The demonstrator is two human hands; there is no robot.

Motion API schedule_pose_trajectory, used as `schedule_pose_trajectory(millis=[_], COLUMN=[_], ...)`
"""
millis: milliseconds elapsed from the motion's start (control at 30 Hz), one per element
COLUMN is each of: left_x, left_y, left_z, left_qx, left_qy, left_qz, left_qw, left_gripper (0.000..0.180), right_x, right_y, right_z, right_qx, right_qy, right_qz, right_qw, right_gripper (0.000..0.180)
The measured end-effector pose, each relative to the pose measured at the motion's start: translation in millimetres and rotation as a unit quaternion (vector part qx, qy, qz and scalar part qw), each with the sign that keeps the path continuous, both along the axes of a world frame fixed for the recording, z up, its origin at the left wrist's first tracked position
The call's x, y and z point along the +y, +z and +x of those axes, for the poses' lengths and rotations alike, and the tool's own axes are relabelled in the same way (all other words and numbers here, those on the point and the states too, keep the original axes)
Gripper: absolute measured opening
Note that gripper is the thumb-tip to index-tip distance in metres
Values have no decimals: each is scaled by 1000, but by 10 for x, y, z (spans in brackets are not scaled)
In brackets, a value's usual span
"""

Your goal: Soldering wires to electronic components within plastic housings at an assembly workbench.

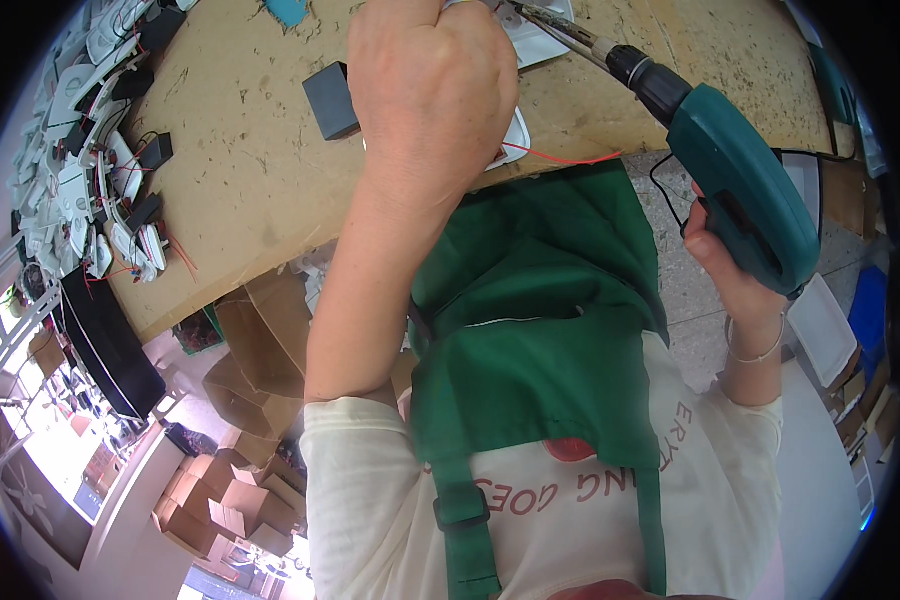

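Note:
My right hand [735,275] is wrapped round the handle of a dark green electric screwdriver [745,180]. Its long bit slants up and left across the tabletop, with the tip close to the fingers of my left hand [430,90]. The left hand is a closed fist, seen from its back, so what it grips is hidden. Beneath it part of a white plastic casing [517,138] shows, and a red wire [575,159] runs out to the right. A dark grey box-shaped block [332,102] sits just left of this hand. Another white plastic piece [540,42] lies beyond the bit.
Many white plastic units [75,190] with dark blocks and wires are heaped along the left of the worn brown table [240,170]. A blue scrap [288,10] lies at the far edge. Cardboard boxes [255,500] stand on the floor at lower left. A green apron [540,380] hangs over my front.

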State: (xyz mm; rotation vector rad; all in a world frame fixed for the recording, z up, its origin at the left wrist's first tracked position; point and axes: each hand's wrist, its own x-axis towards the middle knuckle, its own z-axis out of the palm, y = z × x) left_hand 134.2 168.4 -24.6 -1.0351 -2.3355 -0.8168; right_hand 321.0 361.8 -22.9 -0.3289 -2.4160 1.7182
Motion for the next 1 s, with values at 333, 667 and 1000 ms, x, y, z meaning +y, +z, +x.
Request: schedule_pose_trajectory(millis=[333,667,1000], left_x=[0,7,6], left_y=[3,6,-12], left_z=[0,5,1], left_qx=[-10,-13,-3], left_qy=[-4,0,0], left_qz=[5,8,8], left_qw=[1000,1000,1000], left_gripper=[8,8,9], right_x=[24,45,78], right_y=[-33,7,-10], right_z=[-15,-35,18], right_qx=[11,-1,-41], right_qy=[12,21,44], right_qz=[19,42,39], right_qw=[1000,999,997], right_gripper=[26,23,43])
